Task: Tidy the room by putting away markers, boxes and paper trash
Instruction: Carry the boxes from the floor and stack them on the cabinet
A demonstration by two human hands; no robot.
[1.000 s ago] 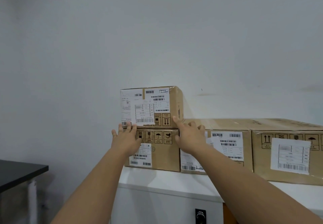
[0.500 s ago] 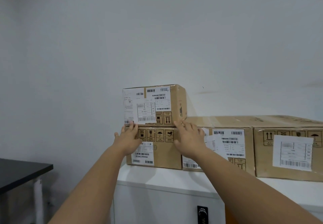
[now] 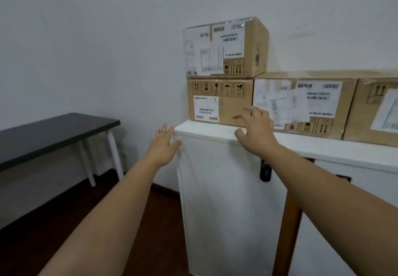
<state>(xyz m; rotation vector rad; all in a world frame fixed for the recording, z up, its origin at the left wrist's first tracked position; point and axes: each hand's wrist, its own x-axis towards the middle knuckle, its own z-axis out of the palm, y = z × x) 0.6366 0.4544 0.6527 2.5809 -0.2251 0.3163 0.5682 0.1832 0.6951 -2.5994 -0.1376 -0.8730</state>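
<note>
Both hands hold nothing, fingers spread: left hand (image 3: 164,144) beside the white cabinet (image 3: 226,200) corner, right hand (image 3: 255,130) before it. Above them 1 labelled cardboard box (image 3: 247,45) sits on another (image 3: 226,107).

both arms reach forward; left hand (image 3: 164,144) and right hand (image 3: 255,131) seemingly empty, fingers spread.

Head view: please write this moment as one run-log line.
top box: stacked on lower box | left hand: open, empty | right hand: open, empty
</note>
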